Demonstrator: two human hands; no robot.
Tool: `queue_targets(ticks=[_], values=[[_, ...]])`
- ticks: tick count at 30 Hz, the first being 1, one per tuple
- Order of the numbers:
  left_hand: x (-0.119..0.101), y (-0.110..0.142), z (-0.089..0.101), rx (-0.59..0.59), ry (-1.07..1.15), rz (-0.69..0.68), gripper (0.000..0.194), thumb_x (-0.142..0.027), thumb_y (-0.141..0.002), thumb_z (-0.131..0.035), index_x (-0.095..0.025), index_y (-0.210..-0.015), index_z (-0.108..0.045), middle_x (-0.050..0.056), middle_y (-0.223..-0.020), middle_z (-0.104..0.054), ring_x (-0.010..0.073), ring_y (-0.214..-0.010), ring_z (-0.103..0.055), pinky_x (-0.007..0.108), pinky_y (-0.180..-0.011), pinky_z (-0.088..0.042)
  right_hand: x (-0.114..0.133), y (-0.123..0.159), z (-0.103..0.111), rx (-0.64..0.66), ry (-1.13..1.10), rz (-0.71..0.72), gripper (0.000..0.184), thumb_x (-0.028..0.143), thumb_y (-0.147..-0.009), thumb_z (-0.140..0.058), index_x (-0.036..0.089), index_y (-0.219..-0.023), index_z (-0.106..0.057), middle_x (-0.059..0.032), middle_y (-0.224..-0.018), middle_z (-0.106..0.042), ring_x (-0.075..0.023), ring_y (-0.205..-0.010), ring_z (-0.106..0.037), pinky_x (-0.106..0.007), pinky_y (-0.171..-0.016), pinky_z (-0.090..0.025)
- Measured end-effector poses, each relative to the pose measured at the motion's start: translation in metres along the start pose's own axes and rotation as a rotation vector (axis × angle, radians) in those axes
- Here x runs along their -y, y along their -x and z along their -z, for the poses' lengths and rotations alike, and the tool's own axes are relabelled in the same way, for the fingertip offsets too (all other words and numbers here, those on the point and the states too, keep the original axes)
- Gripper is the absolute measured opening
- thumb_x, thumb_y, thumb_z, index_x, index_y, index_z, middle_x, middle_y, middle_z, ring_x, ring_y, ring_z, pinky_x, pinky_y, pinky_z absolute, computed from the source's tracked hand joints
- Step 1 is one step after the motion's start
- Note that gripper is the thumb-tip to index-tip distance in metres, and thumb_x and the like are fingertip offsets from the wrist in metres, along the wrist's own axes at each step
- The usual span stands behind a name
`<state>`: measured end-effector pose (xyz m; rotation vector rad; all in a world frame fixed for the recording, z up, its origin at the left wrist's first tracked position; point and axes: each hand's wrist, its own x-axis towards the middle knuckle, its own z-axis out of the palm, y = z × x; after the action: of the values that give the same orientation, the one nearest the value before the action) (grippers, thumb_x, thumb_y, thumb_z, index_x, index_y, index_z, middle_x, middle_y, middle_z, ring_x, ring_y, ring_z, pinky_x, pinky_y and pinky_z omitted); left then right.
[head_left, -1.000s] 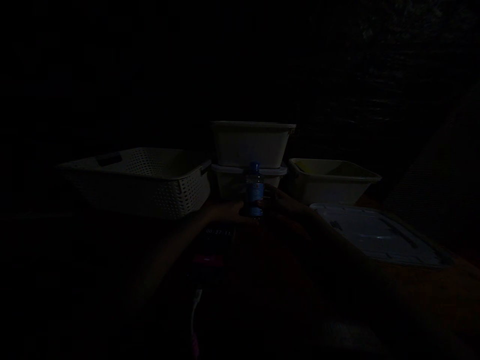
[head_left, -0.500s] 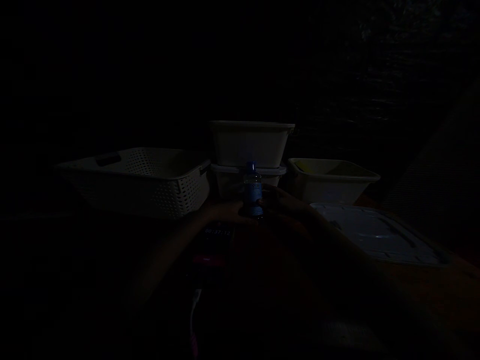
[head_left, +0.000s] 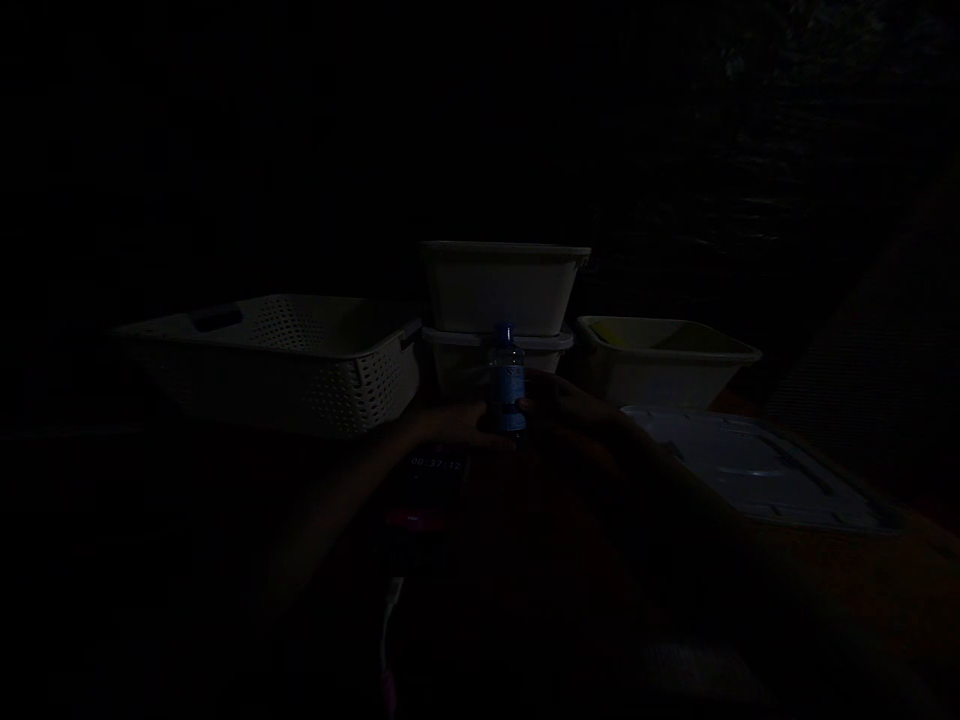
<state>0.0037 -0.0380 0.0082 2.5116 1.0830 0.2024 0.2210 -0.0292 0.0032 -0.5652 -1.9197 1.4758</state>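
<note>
Here, left hand (head_left: 463, 422) and right hand (head_left: 561, 400) clasp the bottle (head_left: 507, 382), well apart from the edge of the lid (head_left: 754, 468).

The bottle (head_left: 508, 385) is before two stacked tubs (head_left: 501, 292), basket (head_left: 367, 395) to their left, another tub (head_left: 652, 382) right.

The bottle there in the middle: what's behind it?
Behind the bottle are two stacked tubs: an upper tub on a lidded lower tub. The bottle and right hand cover part of the lower tub; whatever either tub holds is hidden.
</note>
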Motion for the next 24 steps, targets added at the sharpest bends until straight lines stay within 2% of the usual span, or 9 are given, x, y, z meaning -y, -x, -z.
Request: queue_targets(ticks=[8, 16, 22, 24], values=[[0.0055, -0.0029, -0.0027, 0.012, 0.042, 0.001, 0.071, -0.067, -0.068, -0.058, -0.019, -0.12, -0.052, 0.009, -0.118, -0.06, 0.0245, -0.105, -0.057, 0.034, -0.09, -0.042, 0.0018, 0.0015, -0.0014, 0.015, 0.0, 0.041, 0.05, 0.027, -0.077, -0.065, 0.018, -0.124, -0.051, -0.0096, -0.117, -0.06, -0.0213, -0.101, -0.059, -0.036, -0.089, -0.047], [-0.0016, 0.0006, 0.0015, -0.003, -0.001, 0.046, 0.071, -0.069, -0.066, -0.057, -0.02, -0.117, -0.053, 0.008, -0.112, -0.063, 0.0247, -0.098, -0.06, 0.033, -0.084, -0.045, -0.0003, 0.0007, -0.0017, 0.031, -0.014, 0.032, 0.05, 0.029, -0.078, -0.066, 0.018, -0.124, -0.05, -0.0104, -0.118, -0.06, -0.0213, -0.102, -0.06, -0.037, -0.09, -0.048], [0.0012, -0.0006, 0.0002, -0.029, 0.005, 0.005, 0.071, -0.068, -0.066, -0.058, -0.02, -0.119, -0.052, 0.008, -0.118, -0.06, 0.0256, -0.105, -0.057, 0.034, -0.089, -0.043, -0.0053, 0.0003, -0.0009, -0.104, -0.094, -0.043, 0.057, 0.021, -0.073, -0.068, 0.022, -0.126, -0.048, -0.0102, -0.123, -0.057, -0.0227, -0.104, -0.06, -0.04, -0.09, -0.049], [0.0, -0.0004, 0.0001, -0.022, 0.009, 0.019, 0.072, -0.068, -0.066, -0.058, -0.019, -0.118, -0.052, 0.009, -0.116, -0.061, 0.0257, -0.103, -0.058, 0.033, -0.087, -0.044, -0.006, -0.0009, -0.0034, -0.113, -0.102, -0.042, 0.058, 0.02, -0.072, -0.069, 0.022, -0.126, -0.047, -0.0102, -0.122, -0.057, -0.0231, -0.106, -0.059, -0.04, -0.091, -0.049]])
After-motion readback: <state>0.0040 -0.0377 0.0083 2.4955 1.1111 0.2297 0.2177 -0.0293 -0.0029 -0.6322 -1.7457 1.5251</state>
